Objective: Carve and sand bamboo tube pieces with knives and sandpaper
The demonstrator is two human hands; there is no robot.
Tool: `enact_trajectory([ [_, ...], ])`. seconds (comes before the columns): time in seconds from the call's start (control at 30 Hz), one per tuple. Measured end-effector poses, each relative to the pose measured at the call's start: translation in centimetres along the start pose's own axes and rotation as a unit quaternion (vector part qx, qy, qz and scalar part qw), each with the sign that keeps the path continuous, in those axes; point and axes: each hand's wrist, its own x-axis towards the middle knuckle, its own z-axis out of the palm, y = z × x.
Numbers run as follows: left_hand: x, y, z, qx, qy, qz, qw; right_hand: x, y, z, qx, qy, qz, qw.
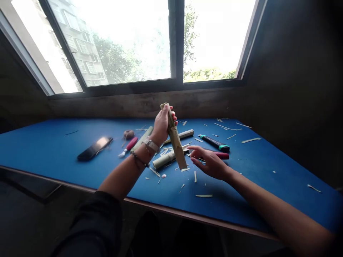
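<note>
My left hand is wrapped round the upper end of a split bamboo piece. The piece hangs tilted over the table, its broad lower end pointing down toward me. My right hand hovers just right of that end, fingers bent and apart, with nothing seen in it. Below them lies a bamboo tube among pale shavings. A second bamboo length rests behind, and a greenish one is partly covered by my left wrist. Beyond my right hand is a red-handled tool, its other end hidden.
A black and green tool, perhaps a cutter, lies at the right. On the left are a phone, a brown ball of twine and a red-handled tool with a metal tip. Bamboo slivers litter the blue table. A window stands behind.
</note>
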Motion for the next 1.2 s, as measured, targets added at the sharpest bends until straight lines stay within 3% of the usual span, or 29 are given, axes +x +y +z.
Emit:
enact_trajectory([
  [0.1,0.4,-1.1,1.1,-0.005,-0.017,0.004,1.000,-0.1,0.0,-0.4,-0.096,0.054,-0.065,0.992],
  [0.27,0.1,-2.4,2.1,0.037,-0.068,0.045,0.996,0.0,0.0,-0.6,-0.238,-0.027,-0.108,0.965],
  [0.37,-0.8,-2.5,2.6,0.064,-0.083,0.091,0.990,0.1,-0.1,-0.1,-0.336,-0.031,-0.135,0.932],
  [0.53,-2.8,-2.6,2.7,0.104,-0.110,0.145,0.978,0.1,-0.7,0.9,-0.480,0.033,-0.198,0.854],
  [0.6,-3.6,-2.9,2.3,0.122,-0.111,0.143,0.976,0.1,-1.0,1.0,-0.516,0.044,-0.221,0.826],
  [0.7,-4.3,-3.6,1.3,0.149,-0.118,0.071,0.979,0.1,-1.0,0.8,-0.534,0.030,-0.233,0.812],
  [0.8,-4.5,-4.4,0.0,0.156,-0.146,-0.004,0.977,0.1,-0.7,0.7,-0.521,-0.006,-0.215,0.826],
  [0.9,-4.5,-4.9,-1.4,0.152,-0.155,-0.021,0.976,0.0,-0.2,0.9,-0.475,-0.078,-0.190,0.856],
  [0.97,-4.6,-5.2,-2.2,0.174,-0.158,-0.034,0.971,0.0,0.0,0.8,-0.409,-0.119,-0.164,0.890],
  [1.03,-4.9,-5.5,-3.0,0.207,-0.185,-0.055,0.959,0.2,-0.1,0.3,-0.293,-0.117,-0.132,0.940],
  [1.07,-5.0,-5.7,-3.5,0.220,-0.202,-0.065,0.952,0.4,-0.2,-0.2,-0.218,-0.092,-0.114,0.965],
  [1.13,-5.1,-6.1,-4.2,0.224,-0.233,-0.080,0.943,1.0,-0.6,-1.6,-0.074,0.018,-0.066,0.995],
  [1.2,-5.2,-6.6,-4.6,0.209,-0.250,-0.096,0.941,2.0,-1.0,-3.5,0.021,0.162,0.001,0.987],
])
